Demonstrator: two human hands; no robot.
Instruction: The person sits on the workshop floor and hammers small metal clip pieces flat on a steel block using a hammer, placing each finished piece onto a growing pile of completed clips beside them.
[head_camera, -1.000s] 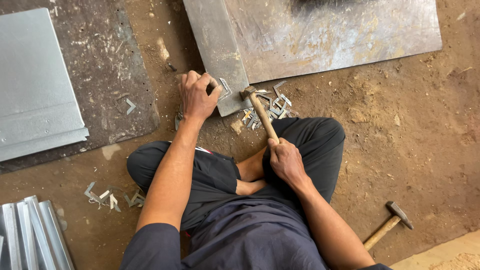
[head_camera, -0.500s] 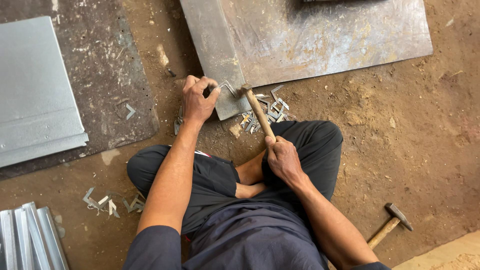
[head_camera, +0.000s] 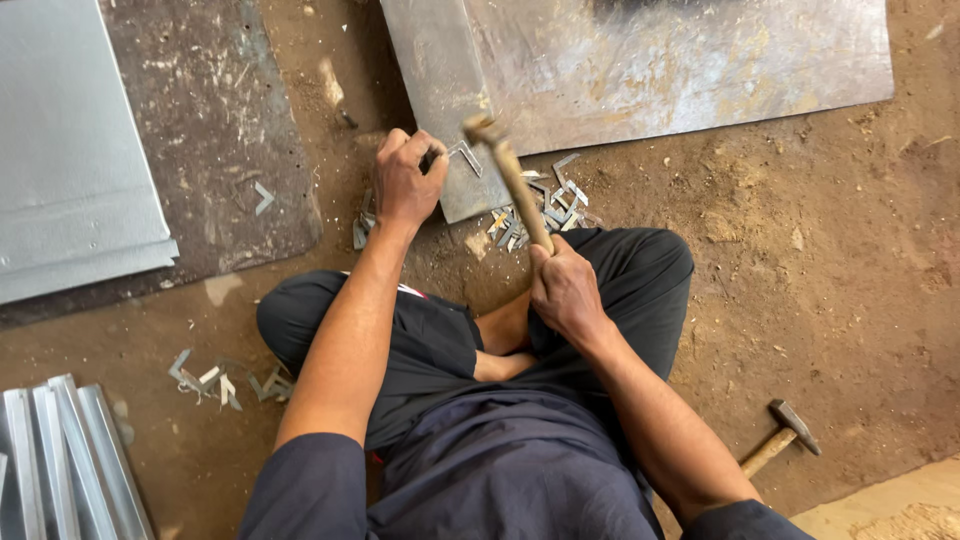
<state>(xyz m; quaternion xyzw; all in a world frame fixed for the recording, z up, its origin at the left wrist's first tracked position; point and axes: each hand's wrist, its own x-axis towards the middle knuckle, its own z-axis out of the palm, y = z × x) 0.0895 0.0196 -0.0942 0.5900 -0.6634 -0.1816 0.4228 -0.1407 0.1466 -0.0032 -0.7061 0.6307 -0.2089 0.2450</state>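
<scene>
A: The metal sheet (head_camera: 560, 70) lay flat on the dirt floor (head_camera: 830, 260), its near left corner just in front of the person's crossed legs. That corner was where the work sat.

B: What did the hands have?

A: The left hand (head_camera: 408, 182) was curled tight around a small dark tool, probably a chisel or punch, pressed to the sheet's near edge. Most of it was hidden in the fist. The right hand (head_camera: 565, 292) was clenched on the wooden handle of a hammer (head_camera: 512, 180), head raised above the left fist.

B: So which step?

A: I judged it mid-swing: cutting small pieces from the edge. Cut metal scraps (head_camera: 545, 205) lay bunched at that corner, more beside the left knee.

B: And the next move?

A: It would call for a square blow on the tool's top, clear of the knuckles, with the tool kept steady on the edge.

B: Anything else around?

A: A second hammer (head_camera: 782, 436) lay on the floor, well apart to the right. Grey panels (head_camera: 70, 160) lay at the far left.
</scene>
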